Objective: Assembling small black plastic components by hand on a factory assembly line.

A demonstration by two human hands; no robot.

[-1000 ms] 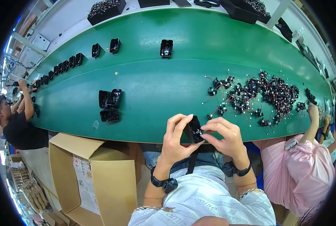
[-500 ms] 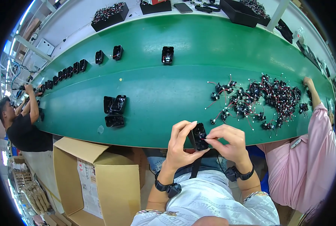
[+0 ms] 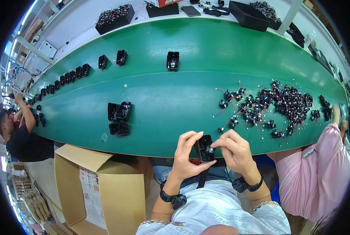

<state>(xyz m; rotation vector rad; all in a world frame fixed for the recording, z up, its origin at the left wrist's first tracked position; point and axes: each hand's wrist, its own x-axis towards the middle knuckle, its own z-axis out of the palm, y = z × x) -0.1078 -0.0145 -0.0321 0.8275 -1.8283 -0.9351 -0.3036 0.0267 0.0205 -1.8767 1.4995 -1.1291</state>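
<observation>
Over the bench's near edge, my left hand [image 3: 184, 158] grips a black plastic housing [image 3: 203, 143] by its sides, tilted with its hollow side up. The thumb is at the lower end and the fingers at the upper left. My right hand [image 3: 234, 149] reaches in from the right. Its thumb and forefinger are pinched at the housing's opening on a small dark part with a pale shiny end [image 3: 210, 149]; its exact kind is too small to tell. Three similar housings [image 3: 119, 128] lie to the left. To the right is a heap of small black wired parts [image 3: 288, 102].
Along the green bench [image 3: 155, 92], a row of black housings [image 3: 79, 72] runs leftward toward a person in black [image 3: 24, 137]. Another person in pink [image 3: 300, 180] stands close at right. An open cardboard box [image 3: 122, 203] is below left. Black trays [image 3: 248, 17] line the back shelf.
My hands and the housing have shifted slightly toward me, with the right fingers still at its opening. The person at right has moved a hand outward; the person at left has reached farther away.
</observation>
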